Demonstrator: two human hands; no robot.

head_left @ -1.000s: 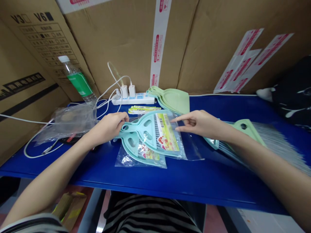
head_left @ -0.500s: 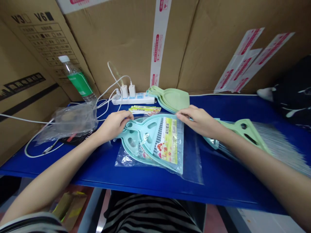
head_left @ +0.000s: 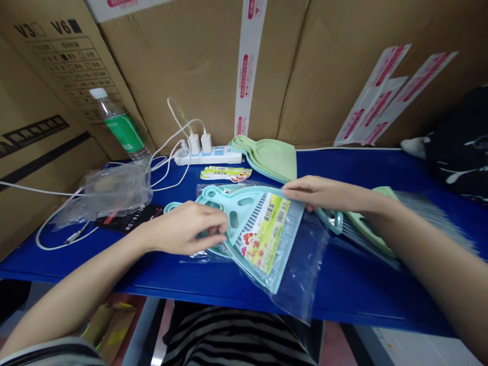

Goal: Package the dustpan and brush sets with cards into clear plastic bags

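Note:
A light-blue dustpan (head_left: 237, 206) with a brush and a printed card (head_left: 267, 229) lies in a clear plastic bag (head_left: 301, 284), tilted over another bagged blue dustpan. My right hand (head_left: 318, 193) pinches its far right edge, thumb beneath and fingers on top. Over the left edge, beside the handle, is my left hand (head_left: 194, 227), its fingers curled towards the thumb. Whether plastic is caught between those fingertips I cannot make out. The lower dustpan is mostly hidden by the upper one and my left hand.
Stacked green and blue dustpans (head_left: 276, 157) lie at the back, near loose cards (head_left: 224, 174) and a power strip (head_left: 209, 156) with cables. A bottle (head_left: 124, 129) and crumpled plastic (head_left: 118, 188) are left. Brushes and a green dustpan (head_left: 368, 229) lie under my right forearm.
My left hand has moved off the handle end, nearer and slightly right. The top bagged dustpan has turned and shifted towards me, with my right hand still at its edge.

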